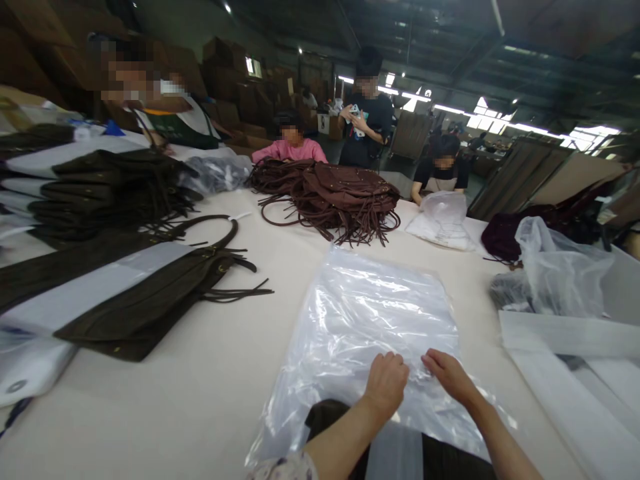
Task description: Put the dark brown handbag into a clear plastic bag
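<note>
A big pale table (210, 387) fills most of the view. On its left side a stack of dark brown fringed bags (107, 190) lies, and in front of it one more dark bag (150, 300) lies flat with a white sheet (85, 293) across it. At the far middle a heap of reddish-brown fringed bags (335, 197) rests. On the right there are crumpled plastic bags (555, 270) and white folded sheets (570, 337). Behind the table several people sit or stand.

In the near centre a clear plastic bag (370, 313) lies flat on the table, with its near edge at the person's hands. The left hand (385, 385) rests on the near part of the plastic, the fingers curled into a loose fist that seems to pinch the film. The right hand (449, 375) is just beside it, the fingers bent and pressing or pinching the same plastic; I cannot tell exactly how tight. Under the forearms a dark piece (325, 417) shows at the table edge.
</note>
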The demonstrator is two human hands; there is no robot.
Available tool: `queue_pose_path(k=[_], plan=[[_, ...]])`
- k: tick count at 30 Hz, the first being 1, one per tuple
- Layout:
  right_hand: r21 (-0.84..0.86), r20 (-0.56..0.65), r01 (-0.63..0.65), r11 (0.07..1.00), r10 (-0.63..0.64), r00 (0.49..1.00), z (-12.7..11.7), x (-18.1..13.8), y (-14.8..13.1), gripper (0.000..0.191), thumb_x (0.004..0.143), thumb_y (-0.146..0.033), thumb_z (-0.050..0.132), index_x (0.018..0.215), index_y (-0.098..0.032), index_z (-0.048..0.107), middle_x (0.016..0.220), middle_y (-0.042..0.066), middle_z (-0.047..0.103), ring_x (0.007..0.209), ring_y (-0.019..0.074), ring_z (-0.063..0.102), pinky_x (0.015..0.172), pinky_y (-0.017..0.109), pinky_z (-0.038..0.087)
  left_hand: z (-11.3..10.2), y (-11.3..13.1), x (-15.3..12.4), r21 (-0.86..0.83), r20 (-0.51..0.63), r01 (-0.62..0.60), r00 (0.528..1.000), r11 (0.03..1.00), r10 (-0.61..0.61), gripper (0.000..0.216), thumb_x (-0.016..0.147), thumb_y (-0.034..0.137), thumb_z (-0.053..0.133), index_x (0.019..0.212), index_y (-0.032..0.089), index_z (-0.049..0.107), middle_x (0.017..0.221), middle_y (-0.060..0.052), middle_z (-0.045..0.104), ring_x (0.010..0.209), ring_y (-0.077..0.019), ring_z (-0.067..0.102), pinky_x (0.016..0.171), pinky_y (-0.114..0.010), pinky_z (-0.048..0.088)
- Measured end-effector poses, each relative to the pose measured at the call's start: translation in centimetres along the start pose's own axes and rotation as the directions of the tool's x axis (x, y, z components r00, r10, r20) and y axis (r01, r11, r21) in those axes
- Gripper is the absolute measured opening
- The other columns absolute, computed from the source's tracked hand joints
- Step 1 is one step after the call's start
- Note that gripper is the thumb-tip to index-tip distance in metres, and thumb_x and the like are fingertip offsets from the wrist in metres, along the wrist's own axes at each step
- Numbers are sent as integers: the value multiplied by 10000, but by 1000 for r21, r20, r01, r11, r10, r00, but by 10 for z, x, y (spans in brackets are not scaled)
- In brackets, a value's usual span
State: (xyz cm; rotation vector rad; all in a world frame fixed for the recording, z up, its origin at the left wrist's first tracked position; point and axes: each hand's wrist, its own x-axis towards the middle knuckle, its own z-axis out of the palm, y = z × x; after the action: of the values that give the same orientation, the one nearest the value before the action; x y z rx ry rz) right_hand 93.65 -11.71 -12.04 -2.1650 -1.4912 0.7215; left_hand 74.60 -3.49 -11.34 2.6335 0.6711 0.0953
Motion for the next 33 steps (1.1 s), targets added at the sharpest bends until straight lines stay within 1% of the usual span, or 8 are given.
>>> queue_pose_path(k=[3, 7, 9, 13, 17, 23, 28, 33], plan=[[12, -96, 20, 1000, -19, 995, -4, -19, -11, 415, 912, -547, 337, 1017, -218, 568, 1034, 63, 660, 985, 213, 585, 905, 398, 436, -8, -8, -2, 16, 2, 18, 1000, 1000, -18, 77, 867, 194, 503, 875, 192, 580, 957, -92, 634, 957, -257, 573, 796, -404, 463], [-169, -142, 213, 962, -237, 961, -6, -46, -38, 613, 842, -576, 514, 1358, -279, 371, 1386, 63, 492, 1291, 252, 424, 1110, 472, 309, -23, -12, 1, 45, -1, -1, 1000, 999, 1, 87, 853, 258, 572, 910, 193, 578, 968, -90, 641, 956, -259, 584, 781, -392, 473], [-277, -103, 297, 914, -335, 936, -1, -53, -49, 643, 812, -577, 567, 1347, -275, 376, 1340, 57, 529, 1249, 253, 458, 1115, 487, 282, -30, -10, 5, 58, 12, -42, 999, 997, 41, 128, 854, 312, 589, 890, 189, 590, 937, -93, 652, 931, -265, 599, 754, -390, 477], [-398, -105, 262, 879, -327, 939, 11, -51, -56, 225, 965, -321, 356, 1035, -233, 552, 964, 12, 645, 958, 177, 579, 1022, 417, 331, -43, -6, 9, 70, 60, -168, 985, 983, 164, 278, 858, 462, 567, 817, 190, 605, 853, -93, 675, 869, -266, 632, 687, -368, 482], [-516, -77, 190, 835, -266, 961, 14, -44, -50, 257, 964, -208, 299, 901, -223, 548, 836, 5, 627, 850, 197, 583, 843, 368, 376, -53, -10, 9, 78, 80, -240, 969, 968, 234, 335, 876, 518, 511, 784, 205, 590, 795, -68, 674, 821, -236, 643, 656, -332, 482], [-610, -148, 85, 788, -218, 965, 12, -44, -39, 271, 909, -78, 308, 980, -229, 521, 878, 12, 622, 799, 198, 591, 732, 340, 364, -59, -28, 2, 132, 46, -182, 983, 974, 178, 75, 867, 241, 511, 931, 221, 543, 969, -66, 643, 921, -234, 611, 717, -336, 496], [-707, -209, -101, 700, -69, 976, 12, -50, -1, 278, 927, -123, 295, 937, -245, 545, 831, 17, 626, 719, 212, 626, 596, 351, 301, -58, -45, -9, 174, -4, -96, 995, 980, 98, 381, 759, 8, 409, 1071, 213, 488, 1035, -75, 608, 932, -221, 587, 757, -337, 476], [-600, -265, -233, 765, 85, 960, 3, -61, 14, 351, 981, -345, 217, 938, -244, 550, 827, 25, 638, 742, 214, 651, 561, 336, 342, -47, -65, -19, 202, -46, 38, 999, 979, -30, 429, 721, -34, 383, 1049, 211, 513, 1070, -85, 589, 935, -238, 570, 736, -355, 466]])
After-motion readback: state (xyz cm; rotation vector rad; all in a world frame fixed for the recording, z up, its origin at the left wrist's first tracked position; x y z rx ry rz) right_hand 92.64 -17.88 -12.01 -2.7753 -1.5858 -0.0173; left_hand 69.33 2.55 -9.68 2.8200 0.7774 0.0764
